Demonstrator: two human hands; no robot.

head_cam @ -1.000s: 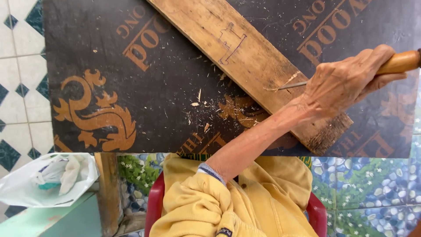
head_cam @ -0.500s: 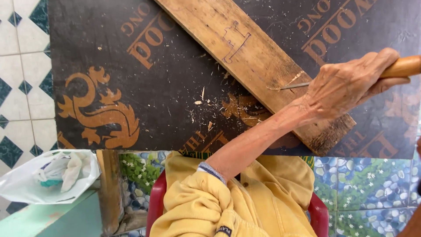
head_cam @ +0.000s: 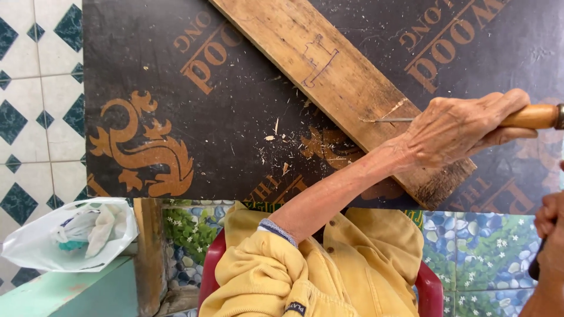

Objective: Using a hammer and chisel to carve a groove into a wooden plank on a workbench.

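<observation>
— Over a dark printed board (head_cam: 176,70) above patterned floor tiles (head_cam: 35,88), what lay there?

— A wooden plank (head_cam: 329,70), running diagonally from upper left to lower right. The left hand (head_cam: 464,126) was wrapped round a chisel (head_cam: 529,116), its blade pointing left onto the plank.

— The right hand (head_cam: 549,235)?

— Curled at the frame's edge; its grip couldn't be told.

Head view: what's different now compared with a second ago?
The right hand has risen into view at the right edge, seemingly closed on a dark object. The left hand still grips the chisel by its wooden handle, blade tip resting on the wooden plank at the same spot. Plank and black board unmoved.
</observation>
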